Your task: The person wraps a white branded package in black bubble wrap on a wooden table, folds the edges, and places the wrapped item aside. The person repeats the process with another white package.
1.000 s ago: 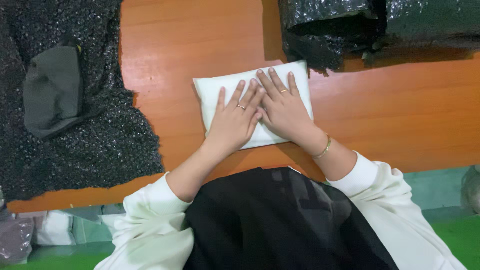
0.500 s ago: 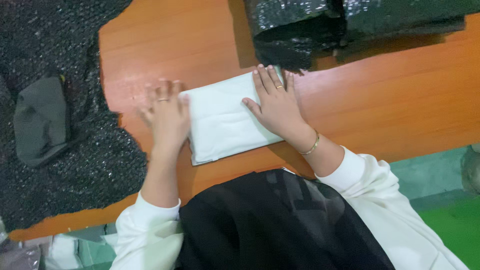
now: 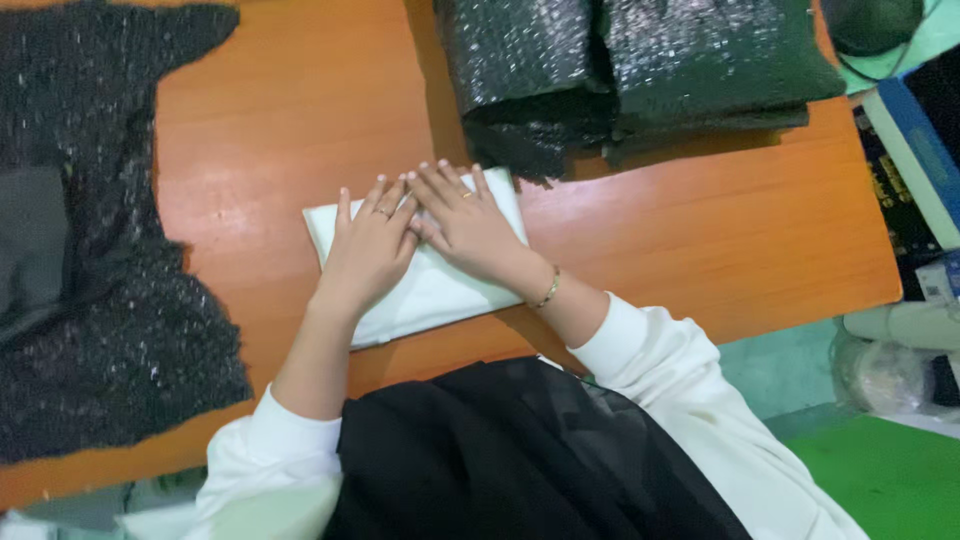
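Folded white cloth (image 3: 430, 290) on orange table (image 3: 700, 230), pressed flat by left hand (image 3: 368, 245) and right hand (image 3: 465, 222), fingers spread open. Dark sparkly fabric (image 3: 110, 330) left; 2 folded dark stacks (image 3: 640, 70) just beyond.

The folded cloth (image 3: 430, 290) in the middle of the frame is plain white. The bench (image 3: 700, 230) is orange-brown with a wood grain. The fabric (image 3: 110, 330) at the left is black with silver sparkles, and the folded stack (image 3: 640, 70) at the top has the same pattern. The sleeves (image 3: 660, 370) are white.
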